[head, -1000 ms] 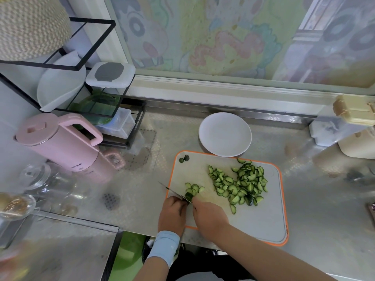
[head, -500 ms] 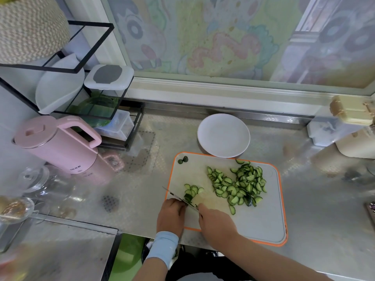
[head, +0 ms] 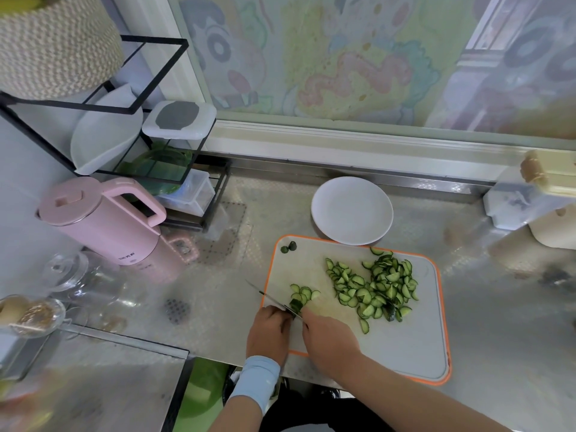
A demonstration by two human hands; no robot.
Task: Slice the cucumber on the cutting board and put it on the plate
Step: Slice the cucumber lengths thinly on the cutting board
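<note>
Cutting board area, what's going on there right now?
A person is slicing cucumber on the cutting board. The right hand grips the knife, its blade against a short cucumber stub that the left hand steadies. A few loose slices lie beside the blade and a larger pile sits further right. The white plate behind the board holds nothing yet.

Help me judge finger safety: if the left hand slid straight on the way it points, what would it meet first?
Most likely the knife, whose blade crosses just ahead of the left hand; a dark cucumber piece lies right beyond it.
</note>
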